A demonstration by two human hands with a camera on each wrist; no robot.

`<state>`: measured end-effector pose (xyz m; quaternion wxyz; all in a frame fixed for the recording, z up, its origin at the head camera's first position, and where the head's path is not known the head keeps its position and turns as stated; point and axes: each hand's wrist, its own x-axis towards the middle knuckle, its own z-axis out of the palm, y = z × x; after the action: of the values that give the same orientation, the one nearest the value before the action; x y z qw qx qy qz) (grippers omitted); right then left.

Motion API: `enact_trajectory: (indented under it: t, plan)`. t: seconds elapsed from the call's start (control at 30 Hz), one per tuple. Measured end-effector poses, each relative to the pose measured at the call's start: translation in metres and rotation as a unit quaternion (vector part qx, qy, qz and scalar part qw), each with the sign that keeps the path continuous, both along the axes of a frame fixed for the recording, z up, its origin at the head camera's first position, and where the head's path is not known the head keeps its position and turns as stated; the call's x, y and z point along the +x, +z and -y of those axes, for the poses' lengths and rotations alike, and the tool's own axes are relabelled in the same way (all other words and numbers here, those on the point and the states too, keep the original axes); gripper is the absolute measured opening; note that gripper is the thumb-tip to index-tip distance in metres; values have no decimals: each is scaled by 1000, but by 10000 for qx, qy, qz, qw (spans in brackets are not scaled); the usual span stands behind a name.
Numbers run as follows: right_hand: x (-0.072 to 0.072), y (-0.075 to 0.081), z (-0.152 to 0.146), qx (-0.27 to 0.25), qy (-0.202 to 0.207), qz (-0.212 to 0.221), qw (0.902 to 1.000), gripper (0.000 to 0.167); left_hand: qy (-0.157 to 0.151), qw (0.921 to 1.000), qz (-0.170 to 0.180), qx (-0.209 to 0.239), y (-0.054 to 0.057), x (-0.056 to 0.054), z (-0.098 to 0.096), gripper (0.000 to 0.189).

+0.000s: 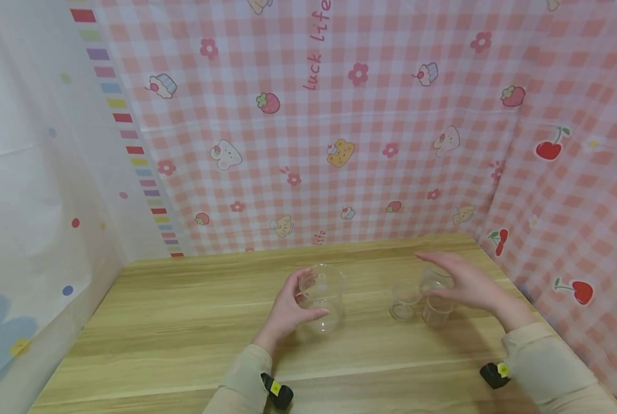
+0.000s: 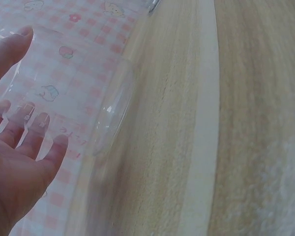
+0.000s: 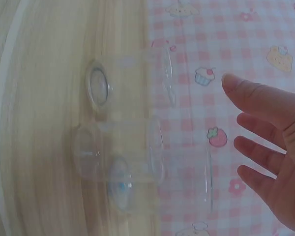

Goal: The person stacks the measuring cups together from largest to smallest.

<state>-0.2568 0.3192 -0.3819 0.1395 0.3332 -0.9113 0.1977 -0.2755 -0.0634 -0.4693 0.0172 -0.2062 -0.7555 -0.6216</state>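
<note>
Gripping large beaker (image 1: 331, 296) in left hand (image 1: 287, 307), lower centre frame; right hand (image 1: 466, 280) spread near three smaller beakers (image 1: 436, 313), lower right

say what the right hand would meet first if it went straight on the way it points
The right hand would likely meet the rearmost small cup, which shows inside the hand's curve, though depth is unclear.

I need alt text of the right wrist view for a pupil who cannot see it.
A right hand, holding nothing and with its fingers spread, is near three clear containers on a wooden tabletop. Two containers overlap in this sideways-turned picture. Behind is a pink-checked cloth with cartoon prints, including a cupcake and a strawberry.
</note>
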Motion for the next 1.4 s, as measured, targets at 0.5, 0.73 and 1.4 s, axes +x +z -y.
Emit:
enact_trajectory:
  t: [0.5,0.73,1.4]
  plan:
    - [-11,10,-20,461,-53,17,9989,74,-10,10000,-6,35,2,1,1,86]
    - [-15,9,-25,691,-135,255,9972,71,-38,9999,65,109,8,5,-1,86]
    - [-27,1,-33,1188,-98,416,9920,73,-108,9998,133,141,33,23,-1,84]
